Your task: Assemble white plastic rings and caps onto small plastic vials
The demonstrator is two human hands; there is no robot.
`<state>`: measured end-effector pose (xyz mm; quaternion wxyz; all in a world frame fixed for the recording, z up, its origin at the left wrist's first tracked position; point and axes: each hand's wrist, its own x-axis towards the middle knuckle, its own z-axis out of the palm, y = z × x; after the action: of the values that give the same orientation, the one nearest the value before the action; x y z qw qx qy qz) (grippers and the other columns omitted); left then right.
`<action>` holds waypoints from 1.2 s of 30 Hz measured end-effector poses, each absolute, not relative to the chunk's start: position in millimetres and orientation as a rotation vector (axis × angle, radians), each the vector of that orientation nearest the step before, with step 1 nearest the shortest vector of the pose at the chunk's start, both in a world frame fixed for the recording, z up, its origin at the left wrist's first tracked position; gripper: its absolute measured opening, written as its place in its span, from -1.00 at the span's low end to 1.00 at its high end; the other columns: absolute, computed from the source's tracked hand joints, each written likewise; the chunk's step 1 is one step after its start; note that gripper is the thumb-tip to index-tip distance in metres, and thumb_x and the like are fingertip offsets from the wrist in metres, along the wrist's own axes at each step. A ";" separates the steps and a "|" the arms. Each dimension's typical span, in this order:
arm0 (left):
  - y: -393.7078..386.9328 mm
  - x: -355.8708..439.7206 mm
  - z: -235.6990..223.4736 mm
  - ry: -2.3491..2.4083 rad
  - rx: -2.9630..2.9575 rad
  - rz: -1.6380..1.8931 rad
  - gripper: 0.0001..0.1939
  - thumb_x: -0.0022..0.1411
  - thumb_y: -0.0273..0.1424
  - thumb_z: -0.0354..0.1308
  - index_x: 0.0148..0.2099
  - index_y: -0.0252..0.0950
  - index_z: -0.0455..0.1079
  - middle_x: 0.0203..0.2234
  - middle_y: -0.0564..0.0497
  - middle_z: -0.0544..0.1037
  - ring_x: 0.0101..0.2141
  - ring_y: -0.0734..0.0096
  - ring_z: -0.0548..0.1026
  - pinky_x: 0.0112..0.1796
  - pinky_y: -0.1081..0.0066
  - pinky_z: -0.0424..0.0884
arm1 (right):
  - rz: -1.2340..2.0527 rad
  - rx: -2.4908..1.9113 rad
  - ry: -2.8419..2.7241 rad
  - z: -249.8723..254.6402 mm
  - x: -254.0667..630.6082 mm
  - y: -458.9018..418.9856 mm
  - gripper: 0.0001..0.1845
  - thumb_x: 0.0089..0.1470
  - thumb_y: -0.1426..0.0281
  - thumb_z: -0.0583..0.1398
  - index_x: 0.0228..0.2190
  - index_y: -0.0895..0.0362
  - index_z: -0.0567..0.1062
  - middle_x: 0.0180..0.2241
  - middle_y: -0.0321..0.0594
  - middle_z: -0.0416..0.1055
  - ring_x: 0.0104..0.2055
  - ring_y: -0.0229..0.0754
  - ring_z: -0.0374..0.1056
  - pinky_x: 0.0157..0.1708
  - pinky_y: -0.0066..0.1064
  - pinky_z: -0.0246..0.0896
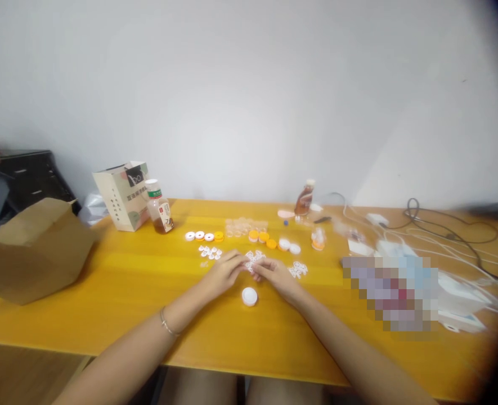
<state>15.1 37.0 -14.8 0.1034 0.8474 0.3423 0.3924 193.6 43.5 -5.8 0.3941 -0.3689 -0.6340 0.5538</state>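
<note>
My left hand and my right hand meet over the yellow table, fingers pinched together on a small cluster of white pieces. A white round cap lies on the table just in front of both hands. More small white pieces lie to the left and to the right of the hands. Behind them runs a row of white and orange caps and clear small containers.
A brown paper bag lies at the left edge. A printed paper bag and a tea bottle stand at the back left, a second bottle at the back. White cables and papers cover the right side.
</note>
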 end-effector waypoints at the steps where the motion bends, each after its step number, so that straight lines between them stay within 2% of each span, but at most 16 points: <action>1: 36.8 14.8 -14.1 1.008 2.501 1.153 -0.78 0.20 -0.44 -0.07 -0.12 -0.29 0.30 -0.32 -0.04 0.38 -0.28 0.43 0.34 -0.22 0.43 0.29 | 1.410 -0.934 -1.605 -5.9 193.7 43.6 -0.76 -0.16 0.22 0.20 -0.59 0.17 0.44 -0.61 -0.31 0.36 -0.55 -0.34 0.24 -0.45 -0.46 0.13; 15: 34.3 11.9 -9.7 0.992 2.515 1.089 -0.78 0.16 -0.48 -0.03 -0.13 -0.27 0.29 -0.28 -0.04 0.37 -0.25 0.41 0.34 -0.21 0.40 0.29 | 1.625 -0.908 -1.487 -9.6 196.5 46.2 -0.76 -0.23 0.25 0.26 -0.54 0.19 0.48 -0.56 -0.29 0.39 -0.50 -0.34 0.26 -0.38 -0.44 0.14; 31: 33.6 14.8 -10.1 0.931 2.442 1.076 -0.81 0.15 -0.40 0.00 -0.17 -0.26 0.34 -0.30 -0.03 0.38 -0.27 0.42 0.35 -0.22 0.42 0.28 | 1.499 -0.951 -1.587 -9.8 194.5 45.4 -0.73 -0.20 0.20 0.22 -0.56 0.18 0.45 -0.60 -0.32 0.37 -0.55 -0.35 0.24 -0.46 -0.46 0.13; 36: 35.4 17.0 -11.8 0.967 2.337 1.122 -0.85 0.15 -0.43 -0.01 -0.25 -0.31 0.36 -0.36 -0.03 0.42 -0.32 0.43 0.37 -0.26 0.42 0.29 | 1.474 -0.956 -1.608 -9.1 193.4 44.3 -0.71 -0.21 0.18 0.22 -0.54 0.17 0.45 -0.59 -0.31 0.37 -0.55 -0.34 0.25 -0.45 -0.45 0.14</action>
<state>17.0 35.4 -11.8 0.1860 0.8299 0.3435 0.3983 193.4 44.3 -9.1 0.3709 -0.3729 -0.6270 0.5747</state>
